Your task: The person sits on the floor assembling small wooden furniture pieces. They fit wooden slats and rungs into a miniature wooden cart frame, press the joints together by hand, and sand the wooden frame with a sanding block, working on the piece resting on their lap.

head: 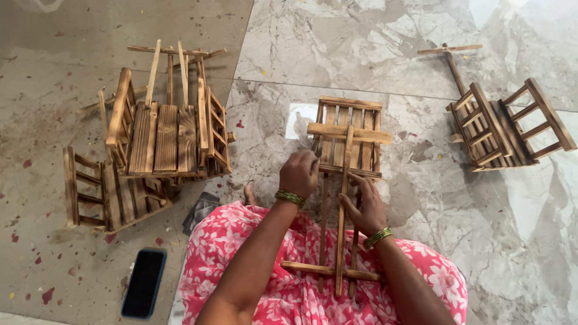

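Slatted wooden rack (348, 135) is lying on the marble floor (391, 54) against pink-clad knees; left hand (299, 174) is curling shut over its slats, right hand (364, 207) is pinching a thin upright stick (343, 241). Likely light, stiff, splintery; safest gripped by thicker crossbars.

marble floor (373, 54) — wooden racks (162, 138), phone (143, 283)

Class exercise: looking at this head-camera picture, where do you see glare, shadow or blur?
Head view: even, soft light; pale glare on the polished marble floor at top right; faint shadows under the stacked wooden chairs; the left hand and right hand on the wooden frame look sharp.
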`<state>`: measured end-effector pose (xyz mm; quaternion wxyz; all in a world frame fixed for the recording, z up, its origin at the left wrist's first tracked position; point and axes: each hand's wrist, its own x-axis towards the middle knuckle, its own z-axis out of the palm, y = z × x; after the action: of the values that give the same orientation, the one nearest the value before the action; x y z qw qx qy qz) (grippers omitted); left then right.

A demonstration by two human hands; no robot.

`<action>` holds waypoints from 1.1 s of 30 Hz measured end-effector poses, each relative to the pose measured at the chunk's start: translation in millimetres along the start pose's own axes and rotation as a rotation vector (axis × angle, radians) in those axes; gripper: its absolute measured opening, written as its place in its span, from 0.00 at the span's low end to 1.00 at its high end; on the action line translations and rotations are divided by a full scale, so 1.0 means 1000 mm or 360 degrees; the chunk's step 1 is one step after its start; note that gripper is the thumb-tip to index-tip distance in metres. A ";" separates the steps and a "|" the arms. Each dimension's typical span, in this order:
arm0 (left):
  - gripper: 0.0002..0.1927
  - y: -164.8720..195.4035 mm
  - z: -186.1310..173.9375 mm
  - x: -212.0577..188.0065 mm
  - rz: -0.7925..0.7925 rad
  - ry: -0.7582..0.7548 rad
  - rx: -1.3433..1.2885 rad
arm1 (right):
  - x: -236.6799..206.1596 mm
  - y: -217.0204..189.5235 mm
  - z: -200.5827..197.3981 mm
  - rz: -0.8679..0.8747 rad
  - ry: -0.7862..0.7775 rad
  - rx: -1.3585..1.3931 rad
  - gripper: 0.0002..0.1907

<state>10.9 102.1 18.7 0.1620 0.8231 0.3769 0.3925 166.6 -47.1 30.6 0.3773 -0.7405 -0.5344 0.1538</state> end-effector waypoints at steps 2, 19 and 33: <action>0.06 -0.009 0.012 0.000 0.0127 -0.0442 0.0335 | -0.001 -0.005 0.000 -0.0026 0.0005 0.0027 0.31; 0.16 -0.010 0.054 -0.007 0.0382 -0.0719 0.0340 | -0.001 0.001 0.008 0.0064 -0.0039 0.0054 0.34; 0.08 0.002 0.019 0.025 -0.0096 -0.1086 0.0266 | 0.001 0.003 0.010 0.0089 -0.0066 0.0096 0.34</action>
<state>36.8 120.0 21.1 0.2224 0.9058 0.3561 0.0577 162.8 -42.6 22.4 0.3837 -0.7401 -0.5165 0.1955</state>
